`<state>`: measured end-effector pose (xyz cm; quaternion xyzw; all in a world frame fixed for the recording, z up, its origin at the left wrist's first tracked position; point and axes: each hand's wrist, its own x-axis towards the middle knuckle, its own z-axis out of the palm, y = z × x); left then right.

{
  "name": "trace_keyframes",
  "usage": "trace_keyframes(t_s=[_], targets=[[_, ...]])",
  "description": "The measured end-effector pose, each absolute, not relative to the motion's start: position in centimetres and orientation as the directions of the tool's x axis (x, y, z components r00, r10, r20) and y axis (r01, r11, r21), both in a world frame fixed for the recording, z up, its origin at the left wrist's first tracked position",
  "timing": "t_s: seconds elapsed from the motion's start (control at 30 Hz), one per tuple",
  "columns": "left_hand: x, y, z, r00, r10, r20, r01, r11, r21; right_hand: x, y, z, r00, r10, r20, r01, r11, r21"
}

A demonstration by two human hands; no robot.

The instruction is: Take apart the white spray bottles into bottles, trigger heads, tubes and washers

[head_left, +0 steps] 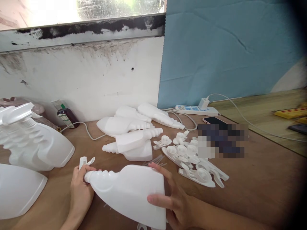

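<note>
A white plastic spray bottle (129, 188) lies on its side in front of me, its neck to the left. My left hand (82, 185) is closed around the trigger spray head (84, 162) at the neck; the lever sticks up past the fingers. At the bottle's base, my right hand (171, 198) grips the body with fingers spread over its side. Just beyond lie several bottles without heads (134, 140). Loose white trigger heads (189, 151) are heaped to the right, and thin clear tubes (155, 160) lie behind the held bottle.
Bottles with spray heads (35, 140) are gathered at the left, another white bottle (19, 191) nearer me. A dark bottle with a green cap (66, 116) leans by the wall. A power strip (196, 110), white cable (90, 134) and phone (214, 121) are at the back.
</note>
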<state>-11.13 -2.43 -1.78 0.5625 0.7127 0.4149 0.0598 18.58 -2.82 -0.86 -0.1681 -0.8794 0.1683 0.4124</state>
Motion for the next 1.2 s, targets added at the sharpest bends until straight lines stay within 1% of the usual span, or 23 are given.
trace_keyframes(t_s=[0.1, 0.27, 0.33, 0.4, 0.47, 0.5, 0.53, 0.63, 0.73, 0.83, 0.93, 1.0, 1.1, 1.2], targets=[[-10.8, -2.5, -1.4, -0.389, 0.815, 0.430, 0.724, -0.018, 0.690, 19.0, -2.8, -0.6, -0.637, 0.390, 0.664, 0.117, 0.901, -0.417], [-10.6, -2.5, -1.2, -0.424, 0.784, 0.453, 0.702, -0.032, 0.712, 19.2, -3.1, -0.3, -0.648, 0.401, 0.648, 0.140, 0.899, -0.416], [-10.7, -2.5, -1.3, -0.412, 0.784, 0.465, 0.705, -0.049, 0.707, 18.8, -3.4, -0.4, -0.617, 0.401, 0.677, 0.129, 0.900, -0.416], [-10.9, -2.6, -1.5, -0.396, 0.783, 0.481, 0.711, -0.070, 0.699, 18.2, -3.8, -0.5, -0.526, 0.448, 0.723, 0.118, 0.880, -0.459], [-11.1, -2.7, -1.6, -0.390, 0.777, 0.494, 0.719, -0.079, 0.690, 17.8, -4.0, -0.7, -0.446, 0.503, 0.740, 0.113, 0.852, -0.511], [-11.1, -2.7, -1.6, -0.393, 0.768, 0.505, 0.726, -0.079, 0.684, 17.8, -4.0, -0.8, -0.447, 0.503, 0.740, 0.111, 0.852, -0.512], [-11.1, -2.7, -1.7, -0.394, 0.759, 0.518, 0.732, -0.082, 0.677, 17.8, -3.8, -0.8, -0.479, 0.480, 0.734, 0.111, 0.863, -0.493], [-11.1, -2.6, -1.7, -0.396, 0.734, 0.552, 0.746, -0.092, 0.659, 18.2, -3.3, -1.1, -0.590, 0.378, 0.714, 0.129, 0.917, -0.378], [-11.1, -2.5, -1.7, -0.390, 0.722, 0.571, 0.762, -0.095, 0.640, 18.3, -3.0, -1.3, -0.570, 0.357, 0.740, 0.178, 0.933, -0.313], [-11.1, -2.4, -1.6, -0.361, 0.714, 0.599, 0.782, -0.118, 0.612, 18.0, -3.1, -1.4, -0.522, 0.392, 0.757, 0.233, 0.920, -0.316], [-11.1, -2.4, -1.6, -0.348, 0.709, 0.614, 0.802, -0.114, 0.587, 17.6, -3.2, -1.4, -0.443, 0.482, 0.756, 0.288, 0.875, -0.390], [-11.0, -2.3, -1.6, -0.359, 0.712, 0.604, 0.804, -0.092, 0.587, 17.4, -3.0, -1.5, -0.411, 0.500, 0.762, 0.293, 0.864, -0.409], [-10.8, -2.4, -1.5, -0.386, 0.728, 0.566, 0.786, -0.062, 0.615, 17.4, -2.7, -1.6, -0.408, 0.458, 0.790, 0.280, 0.886, -0.369], [-10.7, -2.4, -1.4, -0.411, 0.754, 0.513, 0.752, -0.038, 0.658, 17.6, -2.4, -1.5, -0.415, 0.363, 0.834, 0.266, 0.925, -0.271]])
